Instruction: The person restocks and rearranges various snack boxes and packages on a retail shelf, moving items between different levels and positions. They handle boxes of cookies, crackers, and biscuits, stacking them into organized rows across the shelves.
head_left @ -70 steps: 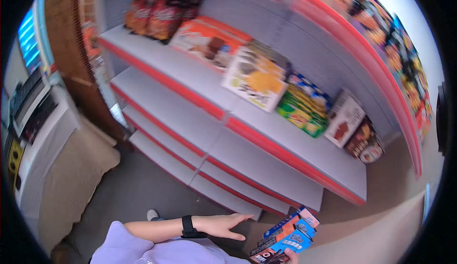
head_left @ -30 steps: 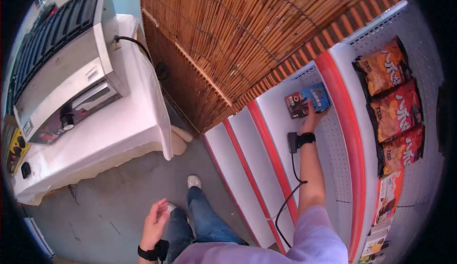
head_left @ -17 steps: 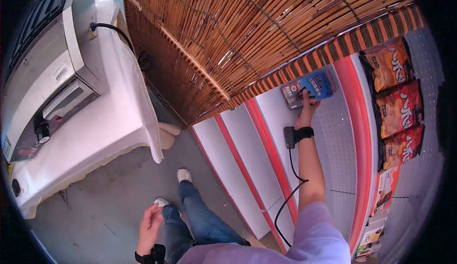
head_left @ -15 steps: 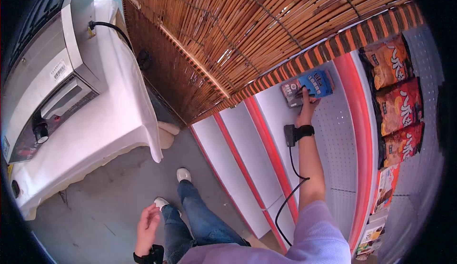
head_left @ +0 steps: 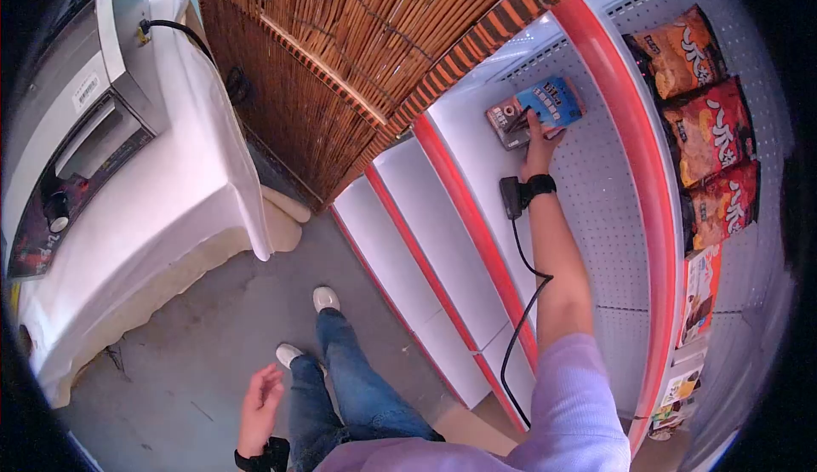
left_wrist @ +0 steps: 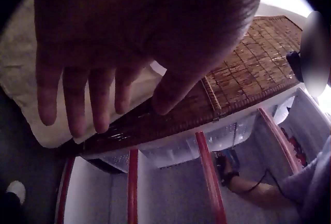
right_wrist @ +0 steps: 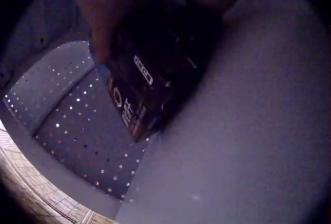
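Observation:
In the head view my right hand [head_left: 541, 144] reaches into a shelf bay and grips a few small snack boxes [head_left: 553, 102] with blue and dark brown printed faces. The boxes are at the shelf surface [head_left: 474, 136], near the bay's perforated end wall. In the right wrist view a dark box side [right_wrist: 150, 74] shows under the fingers, close over the pale shelf; the rest is in shadow. My left hand [head_left: 261, 406] hangs low beside my legs, holding nothing. In the left wrist view its palm and loosely straight fingers [left_wrist: 75, 105] show.
A woven reed screen [head_left: 357, 29] stands against the shelf's end, overhanging the reach. Red-edged lower shelves [head_left: 434, 302] step down towards the floor. Bags of snacks [head_left: 711, 131] stand on the shelf above. On the left, a steel appliance [head_left: 94, 106] sits on a cloth-covered table [head_left: 187, 208].
My view has swung left from the shelf front to its end. The right hand has carried the boxes into the bay at the end. Lately they have barely moved, while the view has shifted slightly.

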`<action>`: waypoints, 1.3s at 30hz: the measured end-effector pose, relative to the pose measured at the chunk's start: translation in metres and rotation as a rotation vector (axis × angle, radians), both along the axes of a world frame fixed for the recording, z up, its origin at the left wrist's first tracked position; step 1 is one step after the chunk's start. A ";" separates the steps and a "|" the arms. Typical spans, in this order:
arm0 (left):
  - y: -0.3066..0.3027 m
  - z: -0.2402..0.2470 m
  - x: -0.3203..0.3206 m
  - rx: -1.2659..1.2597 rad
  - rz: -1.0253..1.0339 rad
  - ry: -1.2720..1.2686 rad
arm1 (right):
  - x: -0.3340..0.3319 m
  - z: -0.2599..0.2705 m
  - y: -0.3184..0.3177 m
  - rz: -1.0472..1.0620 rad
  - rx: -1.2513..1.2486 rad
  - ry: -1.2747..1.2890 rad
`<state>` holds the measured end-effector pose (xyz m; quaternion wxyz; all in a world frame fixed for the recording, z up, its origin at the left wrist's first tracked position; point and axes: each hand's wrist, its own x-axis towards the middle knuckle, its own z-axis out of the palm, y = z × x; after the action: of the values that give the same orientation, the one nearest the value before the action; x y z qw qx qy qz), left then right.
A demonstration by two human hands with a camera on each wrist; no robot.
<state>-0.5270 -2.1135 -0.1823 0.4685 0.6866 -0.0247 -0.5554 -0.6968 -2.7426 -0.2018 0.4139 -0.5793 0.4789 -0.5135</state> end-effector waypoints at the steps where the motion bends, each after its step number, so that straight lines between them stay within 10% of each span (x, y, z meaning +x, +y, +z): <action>1: 0.003 0.000 -0.001 -0.001 -0.008 -0.012 | 0.003 0.003 0.008 -0.021 0.041 -0.018; 20: 0.022 0.025 -0.016 -0.015 0.196 -0.120 | -0.023 0.013 0.037 0.097 0.270 0.012; 22: 0.029 0.025 -0.021 -0.036 0.201 -0.132 | -0.049 0.005 0.052 0.169 0.203 0.523; 24: 0.039 0.039 -0.020 -0.071 0.178 -0.140 | -0.025 0.042 0.135 0.057 0.316 -0.006; 28: 0.093 0.057 -0.020 -0.075 0.258 -0.186 | 0.014 0.064 0.282 0.098 0.162 0.220; 39: 0.376 0.154 -0.116 0.069 0.732 -0.477 | 0.159 0.142 0.591 1.071 0.188 0.067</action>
<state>-0.6432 -1.7377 -0.0284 0.5923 0.7746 0.1314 -0.1789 -0.5377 -2.1515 -0.0594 0.6522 -0.7187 0.1737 -0.1670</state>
